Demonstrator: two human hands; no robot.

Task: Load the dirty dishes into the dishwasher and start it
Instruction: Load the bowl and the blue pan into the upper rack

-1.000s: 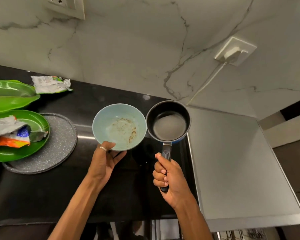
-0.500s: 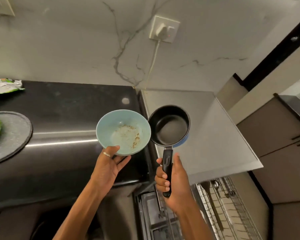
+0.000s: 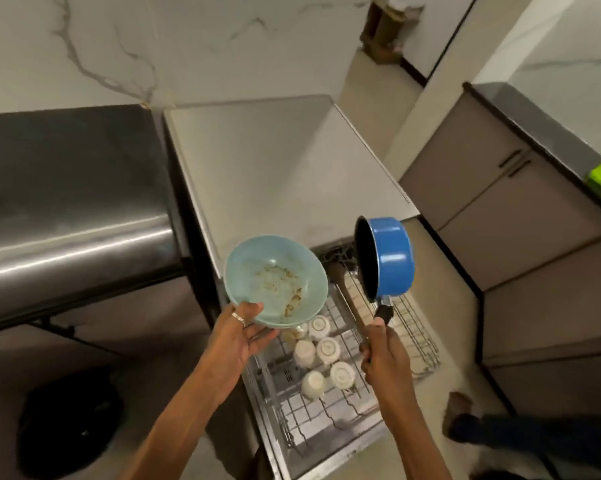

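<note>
My left hand (image 3: 238, 336) holds a dirty light-blue bowl (image 3: 274, 280) by its near rim, thumb on the inside, fingers under it. Food crumbs stick to the bowl's inside. My right hand (image 3: 383, 358) grips the black handle of a small blue saucepan (image 3: 385, 258), which is tipped on its side with its dark inside facing left. Both dishes hang above the pulled-out dishwasher rack (image 3: 330, 407). Several white cups (image 3: 318, 355) sit upside down in the rack.
The white dishwasher top (image 3: 274, 161) lies behind the rack, the dark countertop (image 3: 67, 174) to its left. Grey cabinets (image 3: 520, 237) stand at the right. A person's foot (image 3: 461, 407) is on the floor at the lower right. A dark bag (image 3: 70, 424) lies at the lower left.
The view swung right and down from the counter to the open dishwasher. Both hands carried bowl and saucepan over the rack, and the saucepan tipped from level onto its side.
</note>
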